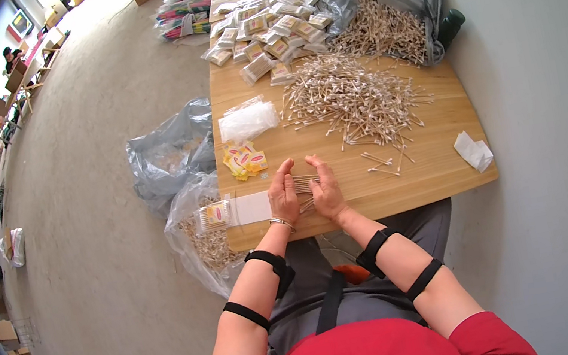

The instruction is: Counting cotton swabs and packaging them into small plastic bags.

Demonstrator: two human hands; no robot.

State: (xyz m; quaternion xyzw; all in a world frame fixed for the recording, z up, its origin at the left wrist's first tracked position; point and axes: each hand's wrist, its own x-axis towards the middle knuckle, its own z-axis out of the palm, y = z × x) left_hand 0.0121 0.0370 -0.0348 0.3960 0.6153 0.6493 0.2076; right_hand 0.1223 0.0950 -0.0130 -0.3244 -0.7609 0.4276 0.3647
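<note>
Both hands, left hand [283,196] and right hand [326,189], faced each other at the counter's [441,165] near edge, fingers pressed together around a swab bundle [304,184], evening its ends; loose swabs [354,100] lay farther off.

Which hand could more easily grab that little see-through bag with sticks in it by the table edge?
Probably the left hand. The small clear plastic bag of cotton swabs lies just to its left on the wooden table, while the right hand would have to cross over. Both hands now hold a bundle of thin sticks.
</note>
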